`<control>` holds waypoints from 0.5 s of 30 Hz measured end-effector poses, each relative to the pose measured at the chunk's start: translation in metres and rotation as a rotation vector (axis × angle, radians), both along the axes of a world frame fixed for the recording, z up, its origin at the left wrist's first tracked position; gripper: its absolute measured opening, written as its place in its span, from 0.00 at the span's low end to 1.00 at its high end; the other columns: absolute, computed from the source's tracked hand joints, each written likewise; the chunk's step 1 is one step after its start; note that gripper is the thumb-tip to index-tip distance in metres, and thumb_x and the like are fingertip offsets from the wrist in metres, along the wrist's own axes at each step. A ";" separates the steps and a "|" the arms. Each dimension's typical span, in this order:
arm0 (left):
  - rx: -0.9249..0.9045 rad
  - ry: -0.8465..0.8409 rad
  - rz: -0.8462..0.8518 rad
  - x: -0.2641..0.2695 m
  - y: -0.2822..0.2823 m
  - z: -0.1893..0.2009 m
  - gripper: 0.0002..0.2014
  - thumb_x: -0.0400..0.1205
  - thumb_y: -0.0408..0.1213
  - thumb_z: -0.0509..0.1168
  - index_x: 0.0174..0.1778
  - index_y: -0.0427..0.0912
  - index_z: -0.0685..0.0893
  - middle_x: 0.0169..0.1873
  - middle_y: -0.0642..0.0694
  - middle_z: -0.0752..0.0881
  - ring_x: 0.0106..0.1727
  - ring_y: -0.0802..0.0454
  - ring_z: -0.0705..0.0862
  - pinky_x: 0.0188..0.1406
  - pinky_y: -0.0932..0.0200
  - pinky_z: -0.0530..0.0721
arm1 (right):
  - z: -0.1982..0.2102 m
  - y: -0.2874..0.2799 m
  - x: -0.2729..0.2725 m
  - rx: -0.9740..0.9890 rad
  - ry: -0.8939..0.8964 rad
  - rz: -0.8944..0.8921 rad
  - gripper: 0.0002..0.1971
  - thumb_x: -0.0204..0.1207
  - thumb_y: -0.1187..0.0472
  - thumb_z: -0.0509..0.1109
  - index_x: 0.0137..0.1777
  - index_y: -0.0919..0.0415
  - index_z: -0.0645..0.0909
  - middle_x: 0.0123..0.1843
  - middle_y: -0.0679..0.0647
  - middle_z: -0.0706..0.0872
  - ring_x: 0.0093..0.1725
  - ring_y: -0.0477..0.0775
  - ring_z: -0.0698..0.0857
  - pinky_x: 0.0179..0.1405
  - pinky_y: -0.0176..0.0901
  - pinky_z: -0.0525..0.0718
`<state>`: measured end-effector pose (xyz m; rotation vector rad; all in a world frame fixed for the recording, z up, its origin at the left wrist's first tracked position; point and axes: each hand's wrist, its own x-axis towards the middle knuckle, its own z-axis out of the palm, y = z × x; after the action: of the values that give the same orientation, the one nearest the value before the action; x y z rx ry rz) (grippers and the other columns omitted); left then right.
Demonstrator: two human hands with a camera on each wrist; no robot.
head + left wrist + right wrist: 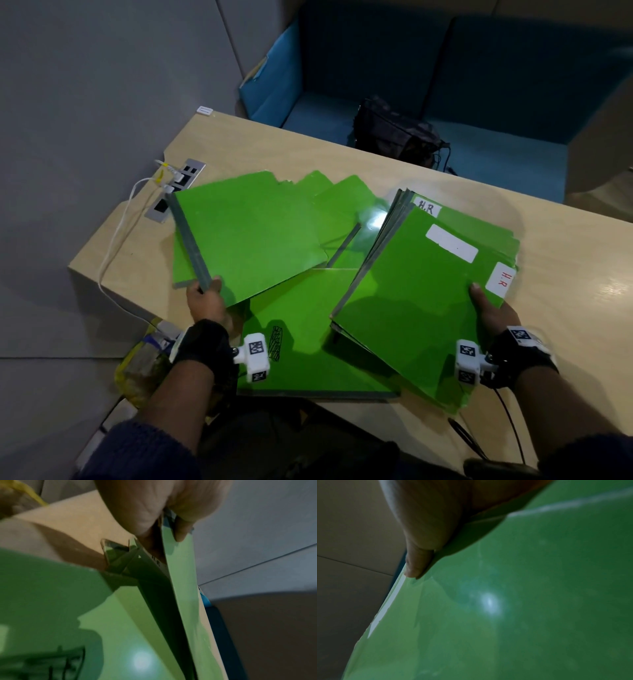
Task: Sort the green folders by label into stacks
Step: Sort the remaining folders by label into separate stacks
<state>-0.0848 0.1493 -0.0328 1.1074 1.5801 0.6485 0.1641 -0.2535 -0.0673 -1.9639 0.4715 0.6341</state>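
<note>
"H.R" reads on two white labels (500, 279) of the right folder stack (421, 294).

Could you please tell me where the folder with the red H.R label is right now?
In the head view, it tops the right-hand stack, gripped at its near corner by the right hand.

Folder stack (424, 294) right of loose folders (253, 233) on table (565, 240)
</note>
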 end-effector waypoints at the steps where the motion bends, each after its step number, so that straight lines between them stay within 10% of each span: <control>1: -0.001 -0.004 -0.053 -0.002 0.004 -0.001 0.08 0.84 0.33 0.65 0.56 0.37 0.74 0.50 0.40 0.76 0.54 0.47 0.73 0.55 0.56 0.69 | 0.000 0.000 -0.001 -0.002 -0.007 0.000 0.30 0.77 0.37 0.70 0.68 0.59 0.81 0.57 0.62 0.87 0.46 0.61 0.85 0.48 0.49 0.80; 9: -0.192 0.042 0.088 0.013 0.032 -0.013 0.25 0.82 0.40 0.67 0.72 0.30 0.76 0.68 0.30 0.81 0.68 0.34 0.80 0.67 0.43 0.79 | -0.005 -0.001 0.000 0.031 0.020 -0.047 0.29 0.74 0.36 0.73 0.65 0.59 0.83 0.56 0.62 0.90 0.49 0.63 0.90 0.47 0.50 0.85; 13: -0.322 0.151 0.008 0.030 0.010 0.000 0.20 0.86 0.35 0.61 0.72 0.30 0.74 0.72 0.31 0.78 0.66 0.39 0.81 0.46 0.55 0.85 | -0.008 0.001 -0.001 0.047 0.021 -0.071 0.29 0.73 0.38 0.74 0.64 0.60 0.83 0.56 0.63 0.90 0.49 0.64 0.90 0.54 0.57 0.86; 15: -0.338 0.227 -0.168 0.038 -0.003 -0.002 0.16 0.86 0.28 0.57 0.69 0.31 0.76 0.72 0.30 0.77 0.63 0.41 0.79 0.51 0.52 0.83 | -0.008 0.001 0.000 0.056 0.019 -0.088 0.29 0.73 0.38 0.75 0.64 0.60 0.83 0.57 0.63 0.90 0.49 0.64 0.90 0.54 0.57 0.86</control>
<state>-0.0463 0.1464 -0.0347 1.0687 1.6902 0.1385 0.1641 -0.2530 -0.0756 -1.8749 0.5425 0.6042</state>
